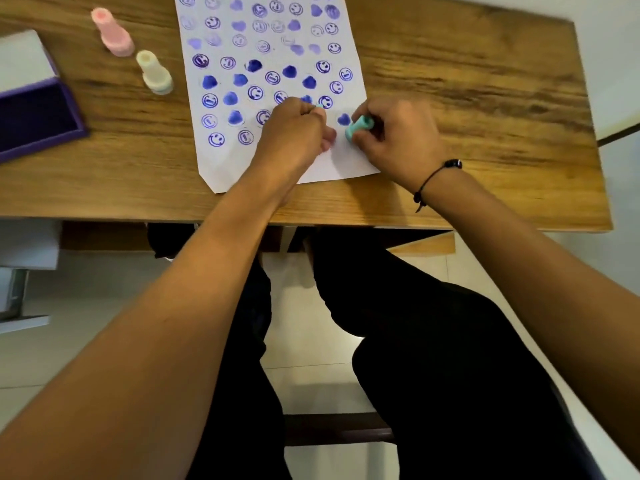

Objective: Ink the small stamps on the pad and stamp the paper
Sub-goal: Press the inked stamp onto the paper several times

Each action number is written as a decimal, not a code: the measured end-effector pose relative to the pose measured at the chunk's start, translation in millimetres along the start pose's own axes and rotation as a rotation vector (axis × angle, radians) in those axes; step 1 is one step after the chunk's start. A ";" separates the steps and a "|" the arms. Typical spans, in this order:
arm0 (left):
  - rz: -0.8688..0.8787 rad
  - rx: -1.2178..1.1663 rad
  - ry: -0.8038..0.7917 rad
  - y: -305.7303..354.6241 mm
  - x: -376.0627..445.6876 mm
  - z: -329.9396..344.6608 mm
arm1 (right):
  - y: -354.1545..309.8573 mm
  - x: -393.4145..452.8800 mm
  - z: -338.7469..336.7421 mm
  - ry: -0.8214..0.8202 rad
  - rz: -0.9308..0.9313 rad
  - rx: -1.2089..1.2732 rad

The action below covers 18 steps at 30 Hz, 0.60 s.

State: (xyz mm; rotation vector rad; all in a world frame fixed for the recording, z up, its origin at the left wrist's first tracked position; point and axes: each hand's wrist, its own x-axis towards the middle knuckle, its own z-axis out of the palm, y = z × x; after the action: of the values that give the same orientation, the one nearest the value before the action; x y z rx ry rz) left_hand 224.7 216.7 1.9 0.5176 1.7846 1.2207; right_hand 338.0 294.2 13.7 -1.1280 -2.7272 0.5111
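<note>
A white paper sheet covered with several purple smiley and heart prints lies on the wooden table. My right hand grips a teal stamp, tilted, its base touching the paper near a heart print. My left hand rests fisted on the paper beside it; a bit of teal shows at its fingertips, and what it holds is hidden. A pink stamp and a cream stamp stand upright left of the paper. The open purple ink pad sits at the table's left edge.
The ink pad's white lid stands up behind the pad. The table's front edge runs just below the paper. My legs in dark trousers and a chair rung are beneath the table.
</note>
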 end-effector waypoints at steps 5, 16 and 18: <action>0.001 0.029 0.030 -3.2 4.3 1.5 | -2.3 8.0 0.8 -0.038 -0.054 -0.093; -0.031 -0.016 0.001 -0.2 6.1 0.4 | -7.5 17.4 0.1 -0.190 -0.112 -0.250; -0.039 -0.015 -0.003 1.0 7.1 -0.3 | -9.9 19.6 -0.6 -0.215 -0.141 -0.284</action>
State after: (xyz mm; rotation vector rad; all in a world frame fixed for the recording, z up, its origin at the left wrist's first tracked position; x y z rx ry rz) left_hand 220.6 222.2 -0.3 0.4734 1.7740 1.2048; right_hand 317.7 301.7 18.0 -0.9752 -3.1158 0.2427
